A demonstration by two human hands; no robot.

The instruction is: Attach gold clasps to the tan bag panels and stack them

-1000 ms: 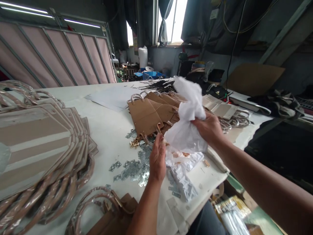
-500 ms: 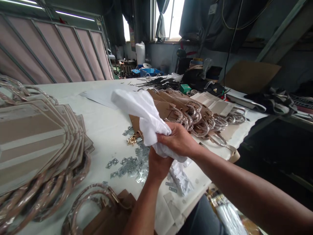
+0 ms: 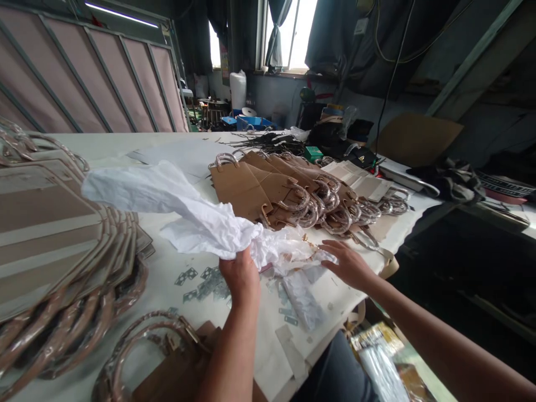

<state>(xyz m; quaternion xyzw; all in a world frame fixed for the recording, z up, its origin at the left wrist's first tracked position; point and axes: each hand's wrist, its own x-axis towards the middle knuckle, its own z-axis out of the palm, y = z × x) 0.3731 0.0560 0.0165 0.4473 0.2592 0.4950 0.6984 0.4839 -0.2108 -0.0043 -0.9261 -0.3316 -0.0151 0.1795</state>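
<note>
A crumpled white sheet, thin like tissue paper or cloth, stretches out to the left over the table. My left hand is closed on its near part. To the right, my right hand has its fingers stretched out and apart, at the edge of a clear plastic bag with small gold-coloured pieces in it. Whether the fingertips touch the bag I cannot tell. Beneath and left of my left hand lie flat metal plates, partly covered by the sheet. A wrapped white bundle lies below the bag.
Brown bag panels with plastic-wrapped handles are piled beyond my hands. A stack of beige panels fills the left side. Another handled brown piece lies at the near edge. A green box and black strips sit farther back.
My hands have parted: the right let go of the white sheet and moved right to the plastic bag. My left hand moved slightly left, and the sheet now spreads out wider leftward.
</note>
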